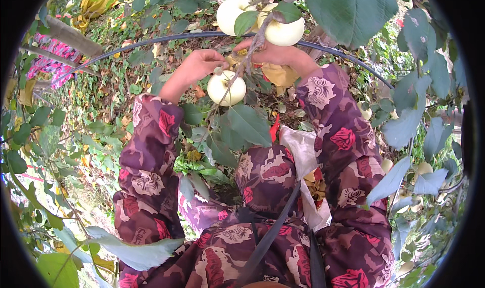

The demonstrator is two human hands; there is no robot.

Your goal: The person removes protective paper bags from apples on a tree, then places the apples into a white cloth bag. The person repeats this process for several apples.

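My left hand [202,64] comes in from the left with thumb and fingertips pinched at the edge of a piece of yellow-brown paper [235,61]. Just below its fingertips hangs a pale cream-green apple [226,89] on a thin branch. My right hand [282,55] is bent around a crumpled yellow paper bag [280,75], which hangs under the palm. Its fingers reach left behind the branch [257,39] and are partly hidden. Two more pale apples, one on the left [232,17] and one on the right [286,31], hang directly above the hands.
A dark hose [170,37] arcs across behind the hands. Large leaves [350,13] hang close at upper right. A whitish bag [299,147] with yellow and red paper inside is at my front. Wooden poles [72,36] stand at upper left, before pink patterned cloth [53,58].
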